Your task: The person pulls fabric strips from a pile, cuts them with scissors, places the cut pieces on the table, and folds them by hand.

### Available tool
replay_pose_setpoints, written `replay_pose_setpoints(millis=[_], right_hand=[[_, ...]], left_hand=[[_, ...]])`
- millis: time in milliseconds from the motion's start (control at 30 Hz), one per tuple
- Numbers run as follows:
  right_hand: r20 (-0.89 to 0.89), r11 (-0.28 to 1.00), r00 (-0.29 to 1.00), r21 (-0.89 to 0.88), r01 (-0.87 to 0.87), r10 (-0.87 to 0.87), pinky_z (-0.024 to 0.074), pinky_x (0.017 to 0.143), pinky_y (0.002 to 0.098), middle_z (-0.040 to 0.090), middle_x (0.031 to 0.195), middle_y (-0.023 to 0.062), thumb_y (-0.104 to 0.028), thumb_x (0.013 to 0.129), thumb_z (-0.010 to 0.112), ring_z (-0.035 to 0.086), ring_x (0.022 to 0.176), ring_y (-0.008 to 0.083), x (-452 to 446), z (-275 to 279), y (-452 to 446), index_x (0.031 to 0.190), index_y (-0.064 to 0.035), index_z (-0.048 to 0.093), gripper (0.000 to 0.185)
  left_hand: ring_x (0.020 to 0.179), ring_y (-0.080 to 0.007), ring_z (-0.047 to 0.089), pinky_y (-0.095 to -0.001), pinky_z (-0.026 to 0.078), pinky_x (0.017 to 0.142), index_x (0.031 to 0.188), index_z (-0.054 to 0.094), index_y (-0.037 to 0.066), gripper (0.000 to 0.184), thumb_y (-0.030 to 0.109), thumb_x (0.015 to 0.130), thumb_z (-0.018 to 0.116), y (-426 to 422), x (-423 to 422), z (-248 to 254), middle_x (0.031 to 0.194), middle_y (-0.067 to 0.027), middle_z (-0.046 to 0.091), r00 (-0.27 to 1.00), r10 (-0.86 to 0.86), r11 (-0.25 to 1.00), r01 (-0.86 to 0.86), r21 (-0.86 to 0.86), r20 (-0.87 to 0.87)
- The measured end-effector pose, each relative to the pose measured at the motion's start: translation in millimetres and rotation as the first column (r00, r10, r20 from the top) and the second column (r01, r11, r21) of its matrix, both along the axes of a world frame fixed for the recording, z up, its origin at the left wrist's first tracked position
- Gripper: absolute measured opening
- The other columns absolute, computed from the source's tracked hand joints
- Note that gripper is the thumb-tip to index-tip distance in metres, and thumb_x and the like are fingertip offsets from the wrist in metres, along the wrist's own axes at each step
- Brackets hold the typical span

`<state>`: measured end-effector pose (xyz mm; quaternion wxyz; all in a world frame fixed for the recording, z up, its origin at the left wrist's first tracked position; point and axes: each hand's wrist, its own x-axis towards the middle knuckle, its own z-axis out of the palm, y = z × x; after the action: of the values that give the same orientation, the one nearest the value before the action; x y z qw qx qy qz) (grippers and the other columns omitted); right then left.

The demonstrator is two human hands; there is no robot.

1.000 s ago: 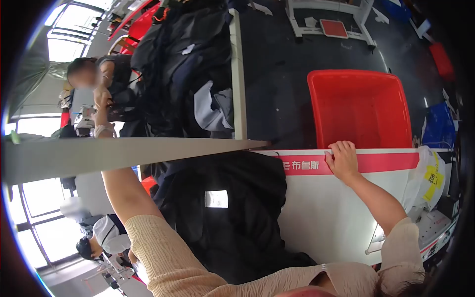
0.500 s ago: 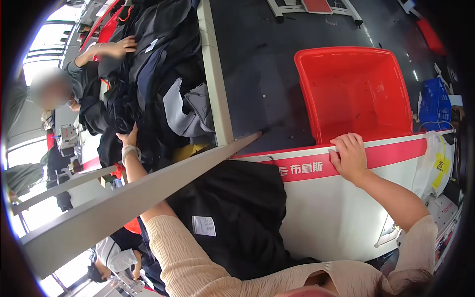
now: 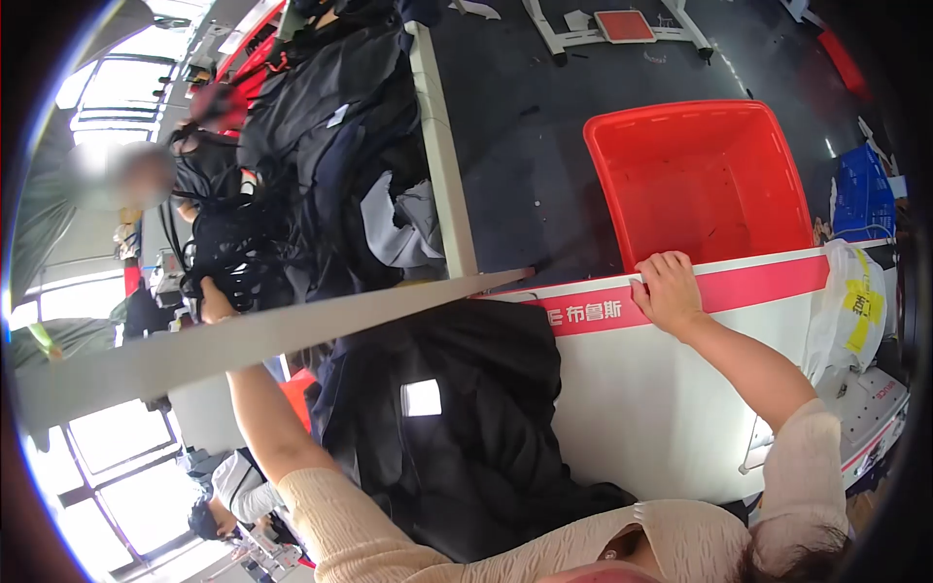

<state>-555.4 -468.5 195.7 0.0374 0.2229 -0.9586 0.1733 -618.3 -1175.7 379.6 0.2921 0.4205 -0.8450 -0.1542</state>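
Observation:
My left hand [image 3: 214, 303] reaches past a pale metal bar [image 3: 292, 325] to a bundle of black cloth with loose straps [image 3: 238, 243]. Its fingers are closed at the bundle's near side, partly hidden by the cloth. My right hand [image 3: 671, 291] rests on the front of the white worktable [image 3: 661, 408], its fingers curled over the red-striped edge. Between my arms lies a black garment [image 3: 466, 428] with a white label [image 3: 422, 397], spread over the table's left part.
Dark garments [image 3: 321, 146] and grey cloth pieces [image 3: 398, 228] are heaped beyond the bar. A red bin [image 3: 700, 185] stands on the floor past the table. A plastic bag [image 3: 846, 311] and sewing machine [image 3: 865, 413] are at right. Other people are at left.
My left hand has moved left, and the black strappy bundle has shifted with it. The view has turned slightly. My right hand stays on the table edge.

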Motion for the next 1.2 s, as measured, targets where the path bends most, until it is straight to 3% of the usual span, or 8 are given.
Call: replay_pose_setpoints(millis=[67,133,167,333,967,1000,1133,1200], right_hand=[[-0.009,1.000,1.000,0.000,0.006,-0.006,0.0372,0.084,0.0386,0.055,0.080,0.0086,-0.021,0.083,0.058,0.052,0.084,0.0252,0.6,1.6,1.2,0.085,-0.0035,0.058,0.018],[-0.028,1.000,1.000,-0.006,0.014,-0.014,0.0373,0.083,0.0386,0.055,0.078,0.0087,-0.022,0.083,0.058,0.052,0.082,0.0252,2.5,1.9,0.7,0.082,-0.0041,0.057,0.018],[-0.034,1.000,0.999,-0.016,0.016,-0.016,0.0373,0.083,0.0386,0.055,0.078,0.0087,-0.022,0.083,0.058,0.052,0.082,0.0252,2.9,2.0,0.3,0.081,-0.0044,0.056,0.018],[-0.056,1.000,0.998,-0.011,0.023,-0.023,0.0374,0.083,0.0388,0.055,0.077,0.0087,-0.024,0.085,0.056,0.052,0.082,0.0247,6.2,0.4,1.0,0.079,-0.0054,0.055,0.019],[-0.094,1.000,0.996,0.020,0.017,-0.015,0.0386,0.078,0.0397,0.059,0.079,0.0101,-0.030,0.088,0.052,0.055,0.082,0.0254,11.1,-1.8,4.0,0.080,-0.0060,0.057,0.026],[-0.111,1.000,0.994,0.007,0.016,-0.015,0.0388,0.077,0.0400,0.059,0.079,0.0101,-0.030,0.088,0.052,0.055,0.082,0.0256,11.8,-3.7,4.8,0.080,-0.0059,0.058,0.026],[-0.086,1.000,0.996,0.022,0.022,-0.020,0.0402,0.081,0.0411,0.060,0.085,0.0116,-0.033,0.088,0.052,0.056,0.088,0.0273,12.5,-7.0,7.1,0.084,-0.0045,0.058,0.029],[-0.105,0.999,0.994,0.020,0.040,-0.038,0.0400,0.086,0.0423,0.060,0.093,0.0134,-0.032,0.087,0.054,0.055,0.095,0.0294,11.7,-10.8,11.7,0.091,-0.0033,0.059,0.029]], left_hand=[[0.094,-0.0277,0.063,-0.0357,0.050,0.084,0.106,0.061,-0.008,0.054,0.041,0.083,0.059,-34.9,35.9,35.4,0.101,-0.0189,0.065,0.966,-0.230,0.913,0.256,-0.317,0.119],[0.081,-0.0262,0.066,-0.0348,0.055,0.072,0.110,0.056,-0.009,0.051,0.034,0.083,0.063,8.1,60.6,90.1,0.101,-0.0134,0.064,0.807,-0.199,0.915,0.356,0.189,-0.556],[0.080,-0.0248,0.066,-0.0347,0.057,0.068,0.107,0.057,-0.010,0.048,0.030,0.083,0.063,51.9,72.5,126.0,0.100,-0.0141,0.064,0.788,0.023,0.923,0.220,0.316,-0.615],[0.086,-0.0234,0.065,-0.0334,0.055,0.073,0.111,0.057,-0.007,0.042,0.029,0.089,0.052,97.7,174.3,215.0,0.104,-0.0126,0.064,0.666,-0.064,0.925,0.319,0.206,-0.743],[0.104,-0.0219,0.055,-0.0373,0.051,0.085,0.116,0.052,-0.002,0.030,0.015,0.093,0.044,219.3,446.7,397.6,0.115,-0.0123,0.056,0.537,-0.262,0.935,0.346,-0.074,-0.802],[0.103,-0.0224,0.057,-0.0365,0.050,0.086,0.117,0.053,-0.001,0.032,0.017,0.093,0.043,241.8,466.1,396.5,0.114,-0.0118,0.058,0.755,-0.190,0.961,0.013,-0.275,-0.628],[0.104,-0.0218,0.057,-0.0347,0.048,0.088,0.127,0.048,0.004,0.036,0.021,0.095,0.044,232.6,603.8,426.7,0.119,-0.0086,0.057,0.792,-0.294,0.955,0.228,-0.188,-0.534],[0.103,-0.0190,0.058,-0.0350,0.051,0.085,0.125,0.051,0.006,0.040,0.033,0.095,0.043,270.6,627.9,393.5,0.116,-0.0073,0.058,0.696,-0.072,0.975,0.201,0.098,-0.714]])
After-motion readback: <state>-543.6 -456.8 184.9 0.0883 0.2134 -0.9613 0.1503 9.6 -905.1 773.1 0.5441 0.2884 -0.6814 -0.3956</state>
